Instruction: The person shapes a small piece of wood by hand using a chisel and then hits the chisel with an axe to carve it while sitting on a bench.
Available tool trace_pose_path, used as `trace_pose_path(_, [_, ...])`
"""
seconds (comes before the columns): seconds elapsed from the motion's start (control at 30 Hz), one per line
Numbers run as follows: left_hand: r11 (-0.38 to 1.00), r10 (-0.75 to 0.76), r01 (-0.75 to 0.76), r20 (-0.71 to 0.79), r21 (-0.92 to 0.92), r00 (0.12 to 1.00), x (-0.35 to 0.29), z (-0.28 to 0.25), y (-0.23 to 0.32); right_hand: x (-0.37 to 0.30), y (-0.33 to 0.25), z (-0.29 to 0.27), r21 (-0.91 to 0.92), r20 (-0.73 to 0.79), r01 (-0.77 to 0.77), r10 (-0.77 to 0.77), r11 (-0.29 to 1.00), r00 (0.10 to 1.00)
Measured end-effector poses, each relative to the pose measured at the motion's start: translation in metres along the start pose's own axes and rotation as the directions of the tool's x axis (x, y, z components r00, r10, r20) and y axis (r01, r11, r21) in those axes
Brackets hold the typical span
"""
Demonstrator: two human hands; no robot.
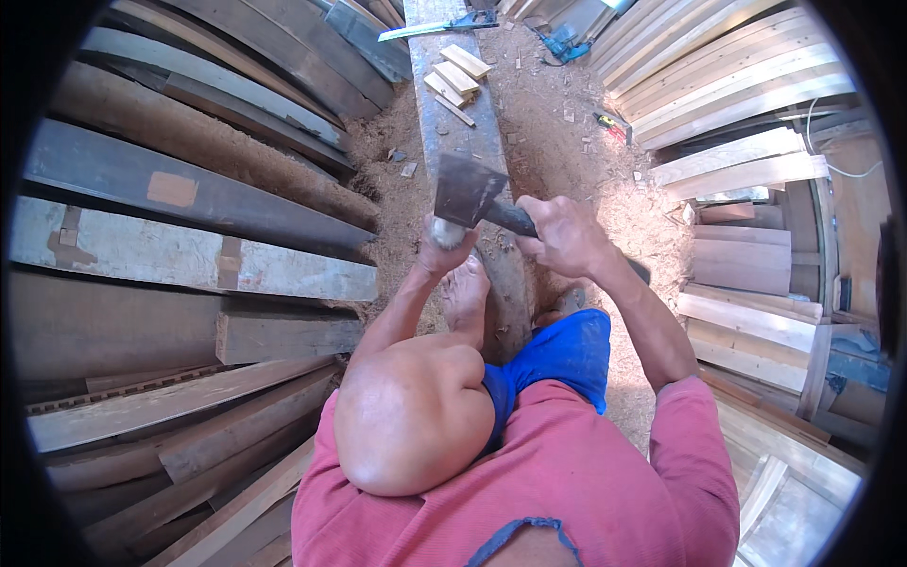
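Note:
My right hand is closed round the dark handle of what looks like a hatchet, its broad, flaring dark head turned to the left. My left hand wraps round a pale, round-ended thing, most of it hidden by the fingers. The hatchet head hangs over or against that pale end; I cannot tell whether they touch. Both hands are above a long wooden plank, and my bare left foot rests just nearer to me.
Short pale wood blocks and a thin strip lie farther along the plank, beyond them a handsaw. A blue power tool and a red-and-yellow tool lie on the shaving-strewn floor. Boards crowd the left; stacked planks stand right.

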State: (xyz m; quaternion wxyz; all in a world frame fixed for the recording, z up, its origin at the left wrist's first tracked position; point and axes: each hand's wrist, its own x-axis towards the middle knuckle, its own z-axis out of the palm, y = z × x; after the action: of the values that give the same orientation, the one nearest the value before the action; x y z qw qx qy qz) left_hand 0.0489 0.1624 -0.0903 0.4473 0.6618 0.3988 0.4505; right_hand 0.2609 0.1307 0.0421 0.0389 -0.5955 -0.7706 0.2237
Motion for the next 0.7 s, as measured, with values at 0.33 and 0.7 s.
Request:
trace_pose_path(0.33, [0.961,-0.211,0.128,-0.353,-0.244,0.912,0.024,-0.031,0.018,0.049,0.036,0.088,0.489,0.061,-0.225,0.224,0.843,0.973])
trace_pose_path(0.7, [0.975,-0.202,0.171,-0.252,-0.140,0.946,0.016,-0.049,0.008,0.069,0.016,0.156,-0.052,-0.193,-0.136,0.124,0.989,0.973])
